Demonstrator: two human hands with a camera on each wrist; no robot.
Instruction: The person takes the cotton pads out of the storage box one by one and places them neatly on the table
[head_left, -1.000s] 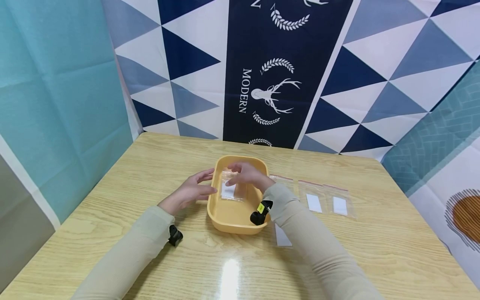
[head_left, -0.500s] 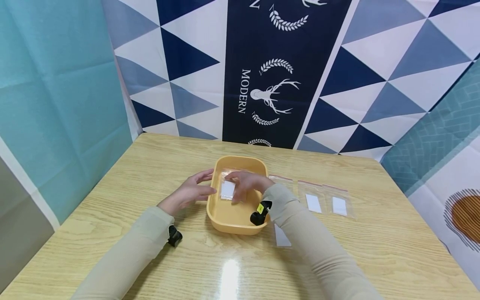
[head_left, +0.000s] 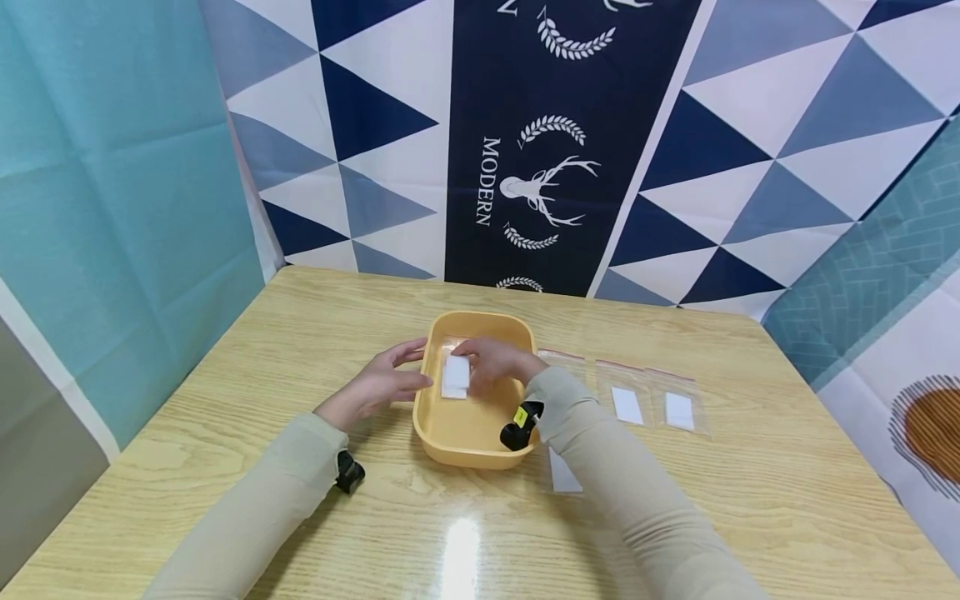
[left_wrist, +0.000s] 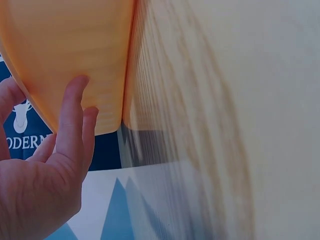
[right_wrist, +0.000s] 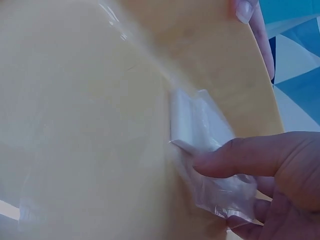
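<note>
A yellow-orange plastic tub [head_left: 465, 432] stands on the wooden table. Inside it, my right hand [head_left: 491, 362] pinches a small clear plastic bag [right_wrist: 217, 192] holding a white rectangular piece [head_left: 457, 369]. In the right wrist view, the thumb lies over the bag with the fingers behind it. Another white piece [head_left: 453, 392] shows just below the held one, on the tub's floor. My left hand [head_left: 378, 385] is at the tub's left side, fingers loosely extended. The left wrist view shows its fingertips [left_wrist: 77, 85] against the tub's outer wall.
Right of the tub, clear zip bags with white pieces lie flat: one bag [head_left: 627, 406], another bag [head_left: 679, 411] beside it, and a bag [head_left: 564, 473] partly under the right forearm. A patterned cloth backdrop [head_left: 390, 192] rises behind the table.
My right hand has lowered into the tub and gripped a bag. Its white piece has come up slightly, and a second white edge now shows beneath it. The left hand has stayed put.
</note>
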